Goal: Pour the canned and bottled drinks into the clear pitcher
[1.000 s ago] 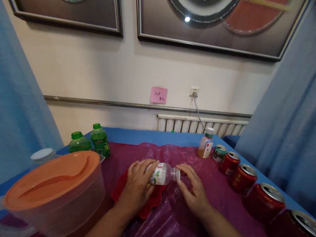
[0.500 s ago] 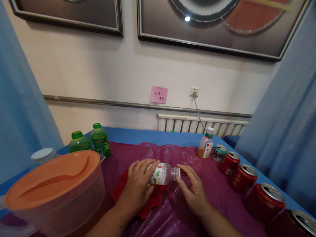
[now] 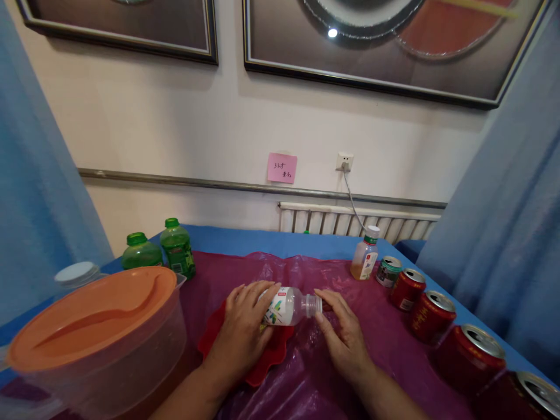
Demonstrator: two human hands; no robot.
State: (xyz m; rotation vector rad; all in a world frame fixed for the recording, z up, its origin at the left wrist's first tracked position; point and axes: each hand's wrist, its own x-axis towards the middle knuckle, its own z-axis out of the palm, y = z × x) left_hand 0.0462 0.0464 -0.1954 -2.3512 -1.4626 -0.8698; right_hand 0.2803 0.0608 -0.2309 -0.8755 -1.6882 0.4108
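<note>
My left hand [image 3: 247, 318] is wrapped round the body of a clear plastic bottle [image 3: 284, 306] with a white label, which lies on its side with its neck toward the right. The fingers of my right hand [image 3: 343, 332] are closed round the cap end, thumb below and fingers above; the cap is mostly hidden by them. Screw threads show on the bottle's neck. Beneath the bottle and my left hand sits a red scalloped dish [image 3: 262, 364] on the purple plastic sheet [image 3: 306, 379].
An orange-lidded pitcher [image 3: 100, 315] stands at the left, with green bottles [image 3: 177, 251] and a white-capped container [image 3: 76, 274] behind it. On the right, a white-capped bottle [image 3: 365, 256], a green can [image 3: 388, 271] and several red cans [image 3: 431, 318] form a row.
My right hand has shifted slightly right and the cap has come away from the bottle's neck, leaving the threads uncovered. My left hand keeps its hold on the bottle.
</note>
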